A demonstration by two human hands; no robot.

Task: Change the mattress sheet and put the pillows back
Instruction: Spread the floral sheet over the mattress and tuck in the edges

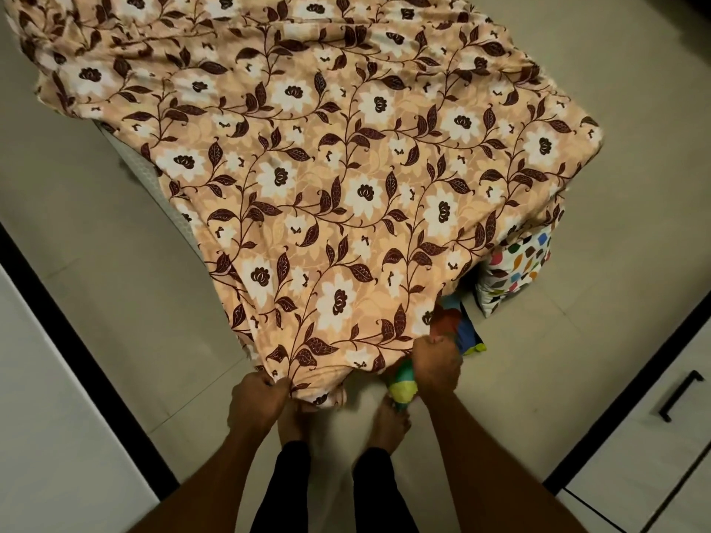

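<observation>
At 6 o'clock, your left hand (257, 402) and right hand (436, 365) are both closed on the near hem of the floral sheet (346, 178). It lies spread over the mattress (161, 198) toward 12 o'clock. Next I think you must tuck this hem under. A pillow (515, 271) waits at 3 o'clock.

Bare floor (96, 240) lies open at 9 o'clock; a patterned pillow (515, 271) blocks 3 o'clock beside the mattress.
</observation>
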